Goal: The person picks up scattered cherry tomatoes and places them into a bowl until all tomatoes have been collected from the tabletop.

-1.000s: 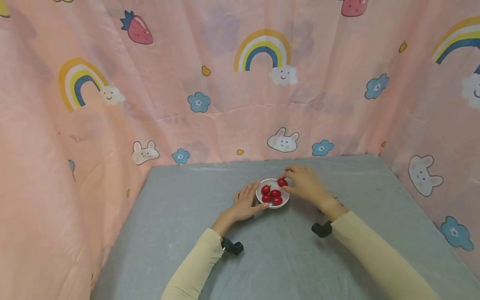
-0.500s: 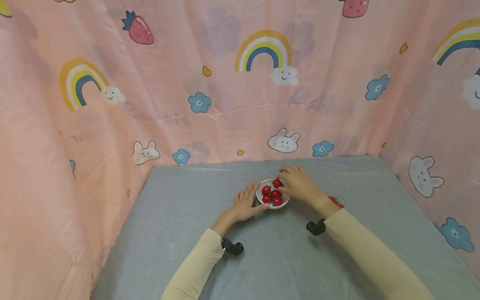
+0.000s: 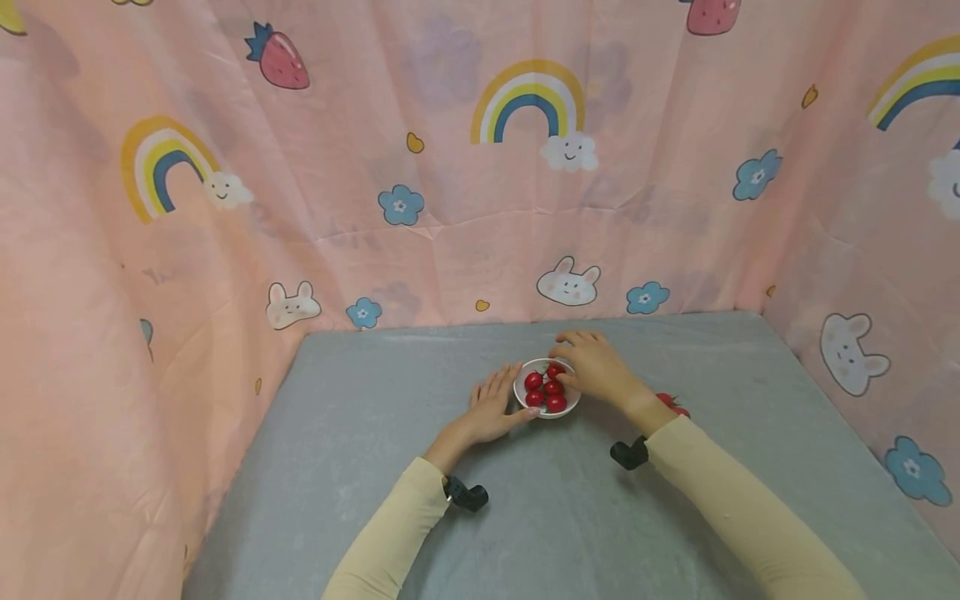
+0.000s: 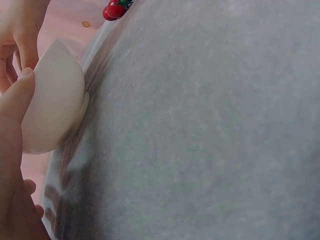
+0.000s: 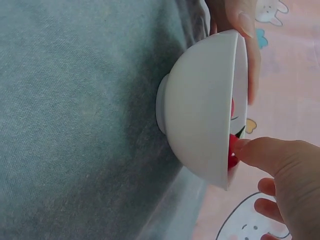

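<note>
A small white bowl (image 3: 547, 415) stands mid-table with several red cherry tomatoes (image 3: 544, 392) in it. My left hand (image 3: 493, 402) lies flat beside the bowl's left side, fingers straight, its thumb (image 4: 16, 95) touching the bowl's wall (image 4: 52, 100). My right hand (image 3: 591, 367) reaches over the bowl's right rim and pinches one cherry tomato (image 3: 556, 371) low inside it. In the right wrist view the thumb (image 5: 270, 150) touches that tomato (image 5: 233, 150) just at the bowl's rim (image 5: 235, 100).
More cherry tomatoes (image 3: 672, 404) lie on the grey tablecloth (image 3: 390, 450) behind my right wrist, also seen as tomatoes (image 4: 116, 8) in the left wrist view. A pink patterned curtain (image 3: 450, 208) closes off the table at the back and both sides.
My right hand has carried the tomato leftward and down, from above the bowl's right rim into the bowl. The left hand has stayed at the bowl.
</note>
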`<state>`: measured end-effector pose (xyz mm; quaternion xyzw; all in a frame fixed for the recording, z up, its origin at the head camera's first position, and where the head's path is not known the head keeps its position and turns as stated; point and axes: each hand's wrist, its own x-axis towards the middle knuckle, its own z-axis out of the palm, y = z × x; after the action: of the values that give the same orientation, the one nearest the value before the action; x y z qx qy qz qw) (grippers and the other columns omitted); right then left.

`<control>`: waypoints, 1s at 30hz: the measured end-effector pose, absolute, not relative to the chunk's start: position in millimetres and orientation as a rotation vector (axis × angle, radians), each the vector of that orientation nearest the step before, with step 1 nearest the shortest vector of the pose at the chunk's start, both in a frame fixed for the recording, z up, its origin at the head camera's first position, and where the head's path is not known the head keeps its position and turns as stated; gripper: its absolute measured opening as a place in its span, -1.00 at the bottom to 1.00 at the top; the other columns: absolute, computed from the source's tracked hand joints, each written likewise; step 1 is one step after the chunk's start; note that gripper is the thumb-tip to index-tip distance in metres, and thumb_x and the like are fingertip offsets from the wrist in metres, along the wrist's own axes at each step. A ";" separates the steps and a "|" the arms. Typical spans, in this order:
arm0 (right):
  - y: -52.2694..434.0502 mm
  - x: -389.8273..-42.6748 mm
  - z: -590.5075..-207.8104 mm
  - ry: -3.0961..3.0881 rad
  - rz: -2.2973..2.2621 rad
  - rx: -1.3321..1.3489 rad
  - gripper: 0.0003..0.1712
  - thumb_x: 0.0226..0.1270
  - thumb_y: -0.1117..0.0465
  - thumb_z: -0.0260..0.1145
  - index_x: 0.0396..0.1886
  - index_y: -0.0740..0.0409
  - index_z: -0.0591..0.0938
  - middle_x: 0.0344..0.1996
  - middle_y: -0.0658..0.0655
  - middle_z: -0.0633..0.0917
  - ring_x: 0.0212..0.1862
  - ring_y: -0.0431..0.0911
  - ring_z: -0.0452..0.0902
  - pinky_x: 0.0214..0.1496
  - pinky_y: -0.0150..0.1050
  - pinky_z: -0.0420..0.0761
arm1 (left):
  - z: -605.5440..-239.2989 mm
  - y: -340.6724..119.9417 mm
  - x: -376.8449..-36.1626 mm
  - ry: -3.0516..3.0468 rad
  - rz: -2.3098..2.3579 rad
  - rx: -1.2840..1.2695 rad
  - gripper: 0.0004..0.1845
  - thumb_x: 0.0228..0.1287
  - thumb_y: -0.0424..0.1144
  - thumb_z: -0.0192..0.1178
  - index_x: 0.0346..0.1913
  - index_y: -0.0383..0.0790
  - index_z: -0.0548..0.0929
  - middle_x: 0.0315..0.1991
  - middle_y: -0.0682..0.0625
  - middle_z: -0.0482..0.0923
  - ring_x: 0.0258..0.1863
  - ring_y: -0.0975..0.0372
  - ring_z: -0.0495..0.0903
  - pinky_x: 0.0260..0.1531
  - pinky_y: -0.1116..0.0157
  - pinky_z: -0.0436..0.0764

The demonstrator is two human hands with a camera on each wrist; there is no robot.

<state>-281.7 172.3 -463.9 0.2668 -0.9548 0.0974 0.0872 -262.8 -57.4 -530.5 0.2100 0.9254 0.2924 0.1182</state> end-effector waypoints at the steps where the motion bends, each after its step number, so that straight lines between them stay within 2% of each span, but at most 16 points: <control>1: 172.3 -281.6 -464.1 -2.846 0.292 0.793 -0.58 0.18 0.09 0.50 0.03 0.10 0.71 0.20 0.24 0.61 0.27 0.18 0.46 0.39 0.24 0.32 | -530.6 -57.3 -262.7 2.707 0.858 0.615 -0.03 0.33 0.37 0.02 0.61 0.16 -0.22 0.64 -0.09 -0.19 0.62 -0.08 -0.20 0.51 -0.22 -0.20; 11: 176.1 -282.6 -468.5 -2.848 0.309 0.766 -0.58 0.16 0.10 0.51 0.01 0.11 0.72 0.18 0.25 0.62 0.24 0.20 0.48 0.35 0.27 0.35 | -532.6 -57.8 -264.2 2.706 0.846 0.620 -0.02 0.31 0.43 -0.03 0.60 0.21 -0.26 0.64 -0.08 -0.19 0.62 -0.04 -0.18 0.51 -0.20 -0.16; 19: 181.8 -280.8 -469.6 -2.847 0.333 0.729 -0.59 0.15 0.11 0.51 0.00 0.11 0.72 0.19 0.26 0.61 0.25 0.22 0.47 0.33 0.30 0.36 | -531.4 -57.7 -263.4 2.697 0.846 0.617 -0.04 0.33 0.39 -0.02 0.60 0.20 -0.25 0.64 -0.07 -0.19 0.63 -0.02 -0.20 0.52 -0.18 -0.18; 30: 221.2 -278.3 -482.0 -2.830 0.400 0.668 -0.60 0.14 0.13 0.51 -0.01 0.12 0.72 0.18 0.31 0.60 0.27 0.25 0.44 0.34 0.31 0.34 | -531.1 -58.3 -263.3 2.703 0.849 0.625 -0.03 0.33 0.38 0.00 0.60 0.20 -0.25 0.64 -0.07 -0.18 0.63 -0.02 -0.19 0.52 -0.18 -0.19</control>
<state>-278.3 221.2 -482.0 0.2265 -0.9590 0.1356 0.1028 -263.3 -58.3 -531.1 0.2139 0.9250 0.2904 0.1196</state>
